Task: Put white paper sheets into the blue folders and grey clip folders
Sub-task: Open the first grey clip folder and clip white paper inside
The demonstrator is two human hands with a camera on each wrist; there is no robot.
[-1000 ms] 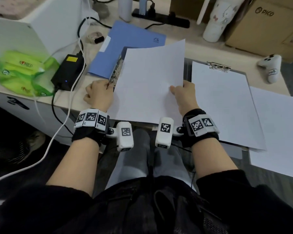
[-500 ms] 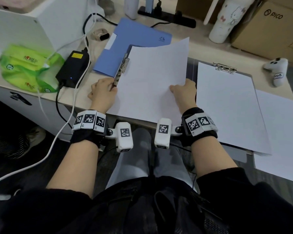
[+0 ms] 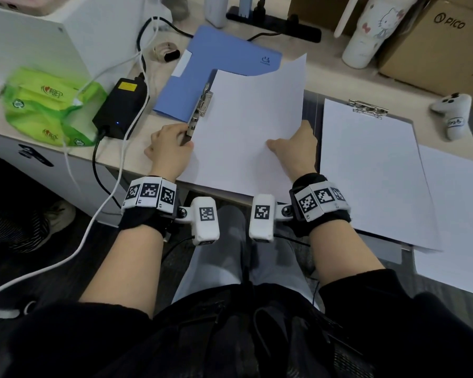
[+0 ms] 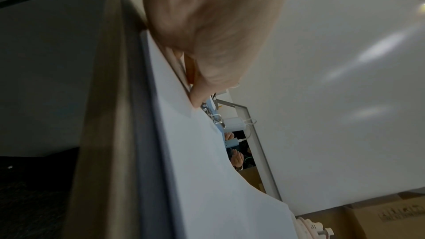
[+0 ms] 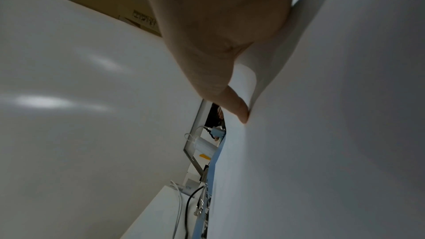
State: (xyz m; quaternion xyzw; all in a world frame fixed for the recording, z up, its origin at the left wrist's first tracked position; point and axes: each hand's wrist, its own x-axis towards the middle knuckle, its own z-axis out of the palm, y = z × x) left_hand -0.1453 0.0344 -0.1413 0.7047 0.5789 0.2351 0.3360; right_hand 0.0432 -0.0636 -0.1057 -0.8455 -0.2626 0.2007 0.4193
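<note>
Both hands' grip pinches the white sheet [image 3: 246, 126] — power brick [image 3: 122, 105] and grey clipboard [image 3: 372, 170] flank it.

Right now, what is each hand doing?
Left hand: fingers pinch the folder's metal clip.
Right hand: holding the white paper sheet, thumb on top.

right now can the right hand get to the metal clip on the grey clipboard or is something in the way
Probably yes. The clip lies uncovered beyond the right hand, with only flat paper between. But that hand grips the white sheet and would likely need to release it first.
</note>
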